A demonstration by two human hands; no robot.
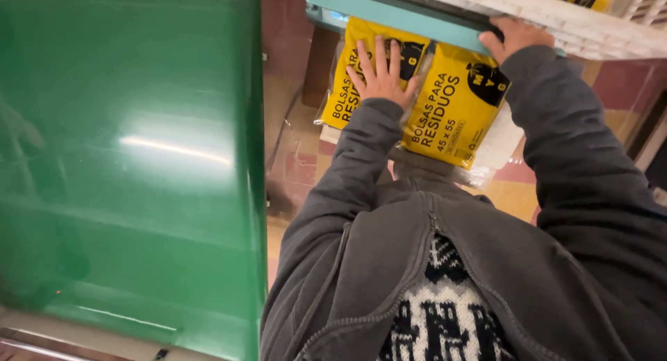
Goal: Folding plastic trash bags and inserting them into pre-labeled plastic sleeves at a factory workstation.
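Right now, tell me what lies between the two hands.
In the head view, yellow packages in clear wrap span the stretch between the left hand, flat on them, and the right hand on the teal bar.

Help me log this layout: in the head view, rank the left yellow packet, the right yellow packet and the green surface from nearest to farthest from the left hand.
1. Left yellow packet: directly under the left hand, touching it.
2. Right yellow packet: just beside, toward the right hand.
3. Green surface: far off on the left side.

obstacles: green panel (125, 159) blocks L side | teal bar (396, 20) over packs | free: floor gap btw them
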